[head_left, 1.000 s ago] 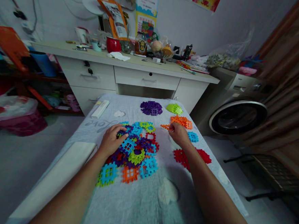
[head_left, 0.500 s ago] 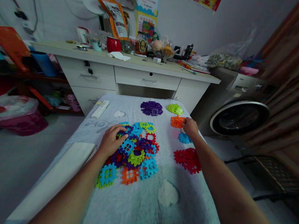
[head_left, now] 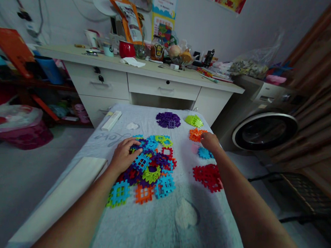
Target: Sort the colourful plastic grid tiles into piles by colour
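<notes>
Presently: right hand right of centre frame, fingertips down on the edge of the orange pile; cannot tell whether it pinches a piece. Left hand lies flat and unclenched on the mixed heap, centre frame. Judgement: orange tiles are best seated squarely on their own pile, clear of the blue tile just below.
</notes>
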Tool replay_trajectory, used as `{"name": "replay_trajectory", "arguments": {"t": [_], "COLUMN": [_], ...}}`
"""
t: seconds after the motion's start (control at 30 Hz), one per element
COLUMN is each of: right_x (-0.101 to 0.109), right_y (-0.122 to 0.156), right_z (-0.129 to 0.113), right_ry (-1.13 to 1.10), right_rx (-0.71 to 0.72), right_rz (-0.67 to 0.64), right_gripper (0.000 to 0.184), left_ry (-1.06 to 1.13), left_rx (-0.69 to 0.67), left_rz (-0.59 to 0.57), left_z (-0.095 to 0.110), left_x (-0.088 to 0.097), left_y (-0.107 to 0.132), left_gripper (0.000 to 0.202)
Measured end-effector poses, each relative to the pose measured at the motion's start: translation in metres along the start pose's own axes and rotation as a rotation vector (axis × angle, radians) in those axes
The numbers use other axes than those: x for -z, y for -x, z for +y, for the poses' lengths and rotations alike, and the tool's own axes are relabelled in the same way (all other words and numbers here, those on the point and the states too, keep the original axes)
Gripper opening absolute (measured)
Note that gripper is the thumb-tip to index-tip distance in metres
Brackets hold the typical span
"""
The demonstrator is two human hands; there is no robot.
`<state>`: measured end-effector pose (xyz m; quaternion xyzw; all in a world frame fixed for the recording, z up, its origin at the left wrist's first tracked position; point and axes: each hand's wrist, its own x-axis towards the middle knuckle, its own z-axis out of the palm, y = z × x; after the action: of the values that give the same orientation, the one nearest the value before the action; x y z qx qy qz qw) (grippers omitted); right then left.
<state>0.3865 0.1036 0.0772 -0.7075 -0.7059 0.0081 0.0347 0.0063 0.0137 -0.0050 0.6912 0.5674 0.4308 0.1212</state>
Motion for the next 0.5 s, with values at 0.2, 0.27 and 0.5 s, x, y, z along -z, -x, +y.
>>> {"name": "replay_trajectory", "arguments": {"t": [0.2,0.27,0.5], "right_x": [0.023,0.024,-0.011], "right_y": [0.015,0.023,0.047], "right_z": [-0.035,-0.053,-0.114], "right_ry": [0.052,-0.044,-0.262], "right_rx": [0.144,0.243,0.397], "right_rz": [-0.045,-0.064,-0.063], "right_gripper": [0.028,0.028,0.039], "left_ry": [-0.007,-0.009,-0.005], "left_rx": [0.001,-0.002,-0.008], "left_rz": [-0.012,-0.015,-0.010], "left_z": [0.001,0.001,-0.001], "left_x": [0.000,0.001,0.000], "left_y": [0.000,0.000,0.000], "left_gripper": [0.028,0.028,0.027]}}
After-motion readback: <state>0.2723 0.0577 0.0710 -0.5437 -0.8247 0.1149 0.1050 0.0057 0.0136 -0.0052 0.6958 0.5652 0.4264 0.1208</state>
